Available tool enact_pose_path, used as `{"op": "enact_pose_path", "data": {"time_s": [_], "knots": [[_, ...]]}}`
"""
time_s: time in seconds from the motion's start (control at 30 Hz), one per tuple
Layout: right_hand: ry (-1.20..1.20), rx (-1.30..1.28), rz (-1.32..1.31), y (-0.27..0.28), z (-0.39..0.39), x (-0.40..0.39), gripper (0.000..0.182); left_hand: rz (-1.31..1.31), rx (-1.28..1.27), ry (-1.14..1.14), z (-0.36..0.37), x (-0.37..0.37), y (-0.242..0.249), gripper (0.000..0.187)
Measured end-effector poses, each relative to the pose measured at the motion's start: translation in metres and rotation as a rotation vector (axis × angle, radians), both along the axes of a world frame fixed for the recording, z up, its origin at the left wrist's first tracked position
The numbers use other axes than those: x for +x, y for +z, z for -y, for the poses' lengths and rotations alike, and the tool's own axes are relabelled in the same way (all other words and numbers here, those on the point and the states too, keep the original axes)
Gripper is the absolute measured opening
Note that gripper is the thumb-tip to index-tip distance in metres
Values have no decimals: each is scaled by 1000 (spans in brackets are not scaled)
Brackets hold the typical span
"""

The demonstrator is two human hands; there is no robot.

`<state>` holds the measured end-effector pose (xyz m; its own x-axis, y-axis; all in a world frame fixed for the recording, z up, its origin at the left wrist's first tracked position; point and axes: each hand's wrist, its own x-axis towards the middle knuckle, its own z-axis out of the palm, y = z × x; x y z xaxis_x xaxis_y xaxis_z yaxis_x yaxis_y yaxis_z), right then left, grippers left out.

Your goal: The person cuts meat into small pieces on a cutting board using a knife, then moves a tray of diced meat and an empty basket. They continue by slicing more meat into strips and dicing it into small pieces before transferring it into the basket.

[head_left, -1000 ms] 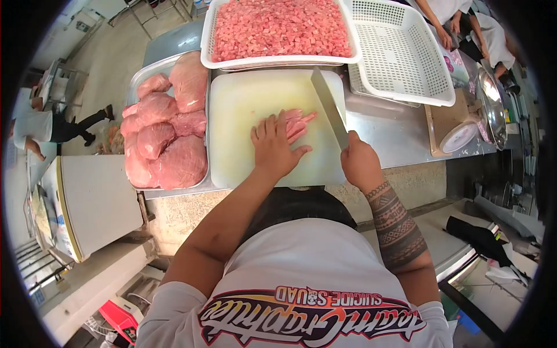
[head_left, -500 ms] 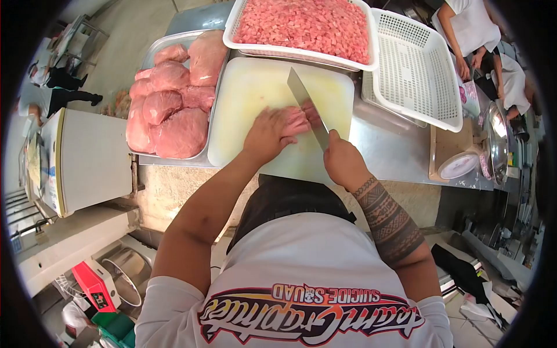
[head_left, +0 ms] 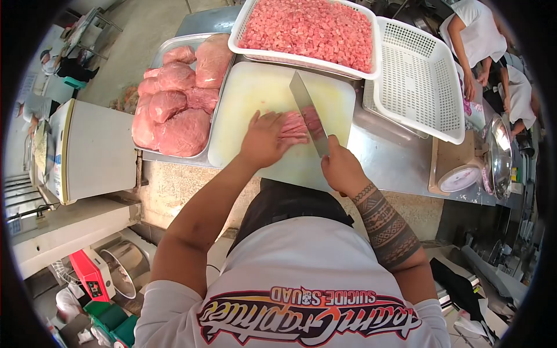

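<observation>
My right hand [head_left: 342, 166] is closed round the handle of a large knife [head_left: 307, 110], its broad blade pointing away from me across strips of pink meat [head_left: 294, 128]. The strips lie on a pale cutting board [head_left: 243, 87], with some meat showing on the blade's right side. My left hand [head_left: 264, 139] presses on the left end of the strips, fingers partly spread. Left of the board, a metal tray [head_left: 216, 110] holds several large pieces of raw meat [head_left: 181, 130]. Beyond the board sits a white basket [head_left: 301, 58] of diced meat [head_left: 307, 32].
An empty white basket [head_left: 389, 104] stands at the right on the metal table [head_left: 383, 156]. Farther right are a scale [head_left: 458, 174] and a metal bowl [head_left: 499, 153]. Two people in white work at the upper right. A white freezer [head_left: 101, 152] is at the left.
The left hand's fingers have spread and shifted slightly left, showing more of the strips. The knife still lies across the meat, a little lower in view. The whole view has shifted slightly.
</observation>
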<state>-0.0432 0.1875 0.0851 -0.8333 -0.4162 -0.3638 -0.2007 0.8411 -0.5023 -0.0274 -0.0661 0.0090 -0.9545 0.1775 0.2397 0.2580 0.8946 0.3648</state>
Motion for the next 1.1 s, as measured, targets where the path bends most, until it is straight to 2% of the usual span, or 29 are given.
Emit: {"op": "enact_pose_path", "data": {"time_s": [0.03, 0.13, 0.23, 0.33, 0.43, 0.53, 0.57, 0.67, 0.77, 0.87, 0.97, 1.07, 1.1], "knots": [[1, -4, -15, -2, 1, 0, 32, -32, -14, 2, -11, -2, 8, 75], [20, 6, 8, 1, 7, -1, 31, 172, -61, 61, -23, -13, 11, 81], [36, 40, 14, 4, 10, 0, 29, 86, -48, 46, -16, -22, 6, 82], [22, 5, -16, -2, 3, -5, 29, 135, 724, 309, 5, -29, 2, 68], [-13, 5, 20, 1, 1, -7, 29, 253, 285, 355, 46, -22, 22, 43], [-14, 14, 72, 9, 4, -6, 29, 316, 210, 249, 29, -8, 30, 28], [-6, 17, 68, 9, 6, -5, 29, 192, 123, 266, 22, -5, 26, 25], [2, 29, 60, 11, 11, -2, 29, 148, 72, 359, 18, -12, 21, 22], [-3, 40, 64, 13, 13, 0, 29, 298, 265, 403, 22, -18, 29, 17], [5, 34, 44, 11, 15, 0, 29, 87, 203, 285, 21, -26, 26, 16], [-1, 38, 42, 9, 15, 2, 29, 6, 41, 77, -1, -38, 20, 21], [-2, 18, 29, 9, 10, -2, 29, 78, 76, -10, -15, -27, 8, 47], [-11, 8, 44, 9, 7, -5, 28, 2, 11, -4, -18, -18, 5, 55]]}}
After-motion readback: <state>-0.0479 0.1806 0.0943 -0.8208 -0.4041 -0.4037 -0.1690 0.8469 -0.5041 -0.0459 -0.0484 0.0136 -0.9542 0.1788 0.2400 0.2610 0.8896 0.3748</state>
